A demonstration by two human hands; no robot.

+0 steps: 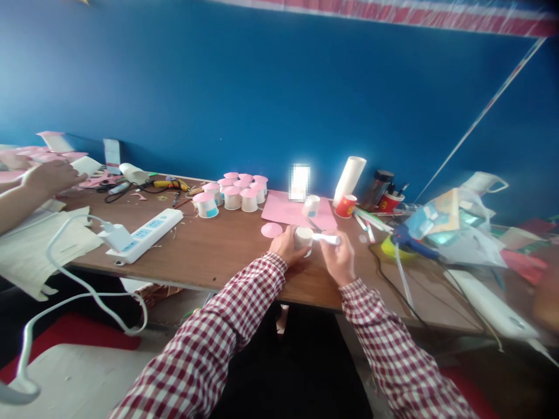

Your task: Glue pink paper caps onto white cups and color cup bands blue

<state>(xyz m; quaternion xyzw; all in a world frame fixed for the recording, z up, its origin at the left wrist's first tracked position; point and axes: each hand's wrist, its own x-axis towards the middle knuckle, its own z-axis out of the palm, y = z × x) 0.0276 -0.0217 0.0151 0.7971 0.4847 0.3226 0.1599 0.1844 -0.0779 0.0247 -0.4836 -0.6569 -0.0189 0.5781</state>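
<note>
My left hand (285,244) is closed around a small white paper cup (303,237) held just above the wooden table (218,250). My right hand (339,256) grips a white stick-shaped tool (327,238), its tip against the cup's rim. Both arms wear red and white checked sleeves. A pink paper disc (271,230) lies on the table just left of my left hand. A pink sheet (288,210) with another white cup (311,205) on it lies just behind my hands.
Several pink-topped cups (236,192) stand at the back. A white power strip (146,234) with a charger lies left. Another person's hand (48,177) rests far left. A red cup (346,205), pens (364,221), a blue glue gun (410,241) and bags (458,227) crowd the right.
</note>
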